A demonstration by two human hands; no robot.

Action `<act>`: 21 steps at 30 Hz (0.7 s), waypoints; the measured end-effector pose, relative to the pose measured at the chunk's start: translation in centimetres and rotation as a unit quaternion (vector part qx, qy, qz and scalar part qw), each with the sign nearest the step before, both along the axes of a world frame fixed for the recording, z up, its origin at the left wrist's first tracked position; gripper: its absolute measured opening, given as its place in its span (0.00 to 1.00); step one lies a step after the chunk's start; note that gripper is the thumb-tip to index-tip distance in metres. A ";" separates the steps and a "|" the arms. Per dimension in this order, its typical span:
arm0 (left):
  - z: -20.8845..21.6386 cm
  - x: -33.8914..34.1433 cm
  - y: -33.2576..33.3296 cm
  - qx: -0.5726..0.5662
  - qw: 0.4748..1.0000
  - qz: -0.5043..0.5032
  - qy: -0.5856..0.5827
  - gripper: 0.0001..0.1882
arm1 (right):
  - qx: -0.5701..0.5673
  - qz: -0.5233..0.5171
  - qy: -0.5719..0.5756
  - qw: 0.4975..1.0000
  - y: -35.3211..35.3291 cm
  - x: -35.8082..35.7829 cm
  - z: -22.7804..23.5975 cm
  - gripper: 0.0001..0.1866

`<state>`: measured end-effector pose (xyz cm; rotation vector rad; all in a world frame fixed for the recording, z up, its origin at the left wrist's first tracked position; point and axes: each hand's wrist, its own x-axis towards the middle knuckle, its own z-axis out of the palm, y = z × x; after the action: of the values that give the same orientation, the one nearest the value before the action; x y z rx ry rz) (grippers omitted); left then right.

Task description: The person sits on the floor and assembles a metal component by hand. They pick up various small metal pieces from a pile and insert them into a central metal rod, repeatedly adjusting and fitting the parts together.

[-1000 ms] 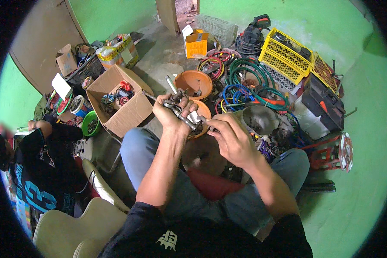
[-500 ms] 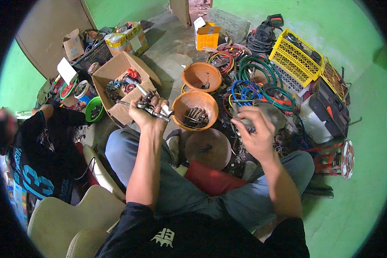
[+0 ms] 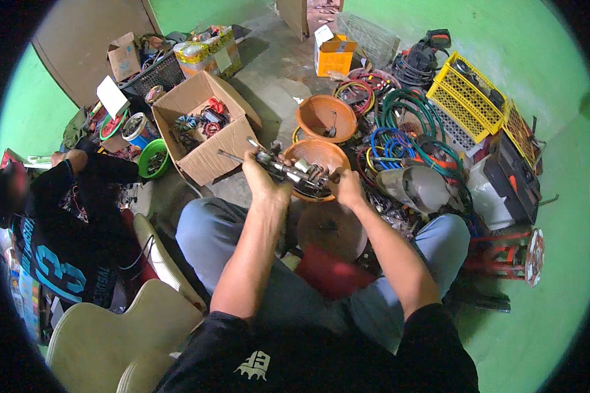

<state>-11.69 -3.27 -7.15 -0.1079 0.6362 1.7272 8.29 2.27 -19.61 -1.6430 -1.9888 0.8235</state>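
My left hand (image 3: 267, 186) is closed around a greasy metal assembly (image 3: 288, 169) with thin rods and a pale cylindrical part; its exact kind is unclear. At the assembly's right end, my right hand (image 3: 349, 190) pinches a small dark metal piece (image 3: 335, 177). Whether that piece joins the assembly cannot be made out. Both hands are raised above an orange bowl (image 3: 320, 149) of metal parts, partly hidden behind them. Beyond it stands a second orange bowl (image 3: 326, 110) with a few thin pieces. A round brown disc (image 3: 331, 232) lies lower down, between my knees.
To the left are a cardboard box (image 3: 206, 160) of wires, a green bowl (image 3: 153, 159) of small parts and a seated person (image 3: 65, 216). On the right lie coiled hoses (image 3: 400, 141), yellow crates (image 3: 467, 95), a black toolbox (image 3: 505, 177) and a red stool (image 3: 505, 257).
My two hands have come together. The right hand brought its small piece leftward to the assembly's end, and the left hand turned and lowered the assembly. The whole view has shifted slightly.
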 end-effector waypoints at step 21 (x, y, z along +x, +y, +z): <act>4.1 5.7 -0.3 0.122 0.987 -0.100 -0.037 0.25 | 0.247 0.032 0.248 0.936 -3.5 2.2 17.1 0.08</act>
<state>-5.95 -3.60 -3.03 0.0618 0.3644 1.5847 10.49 -1.21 -2.50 -0.9733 -1.7056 0.6120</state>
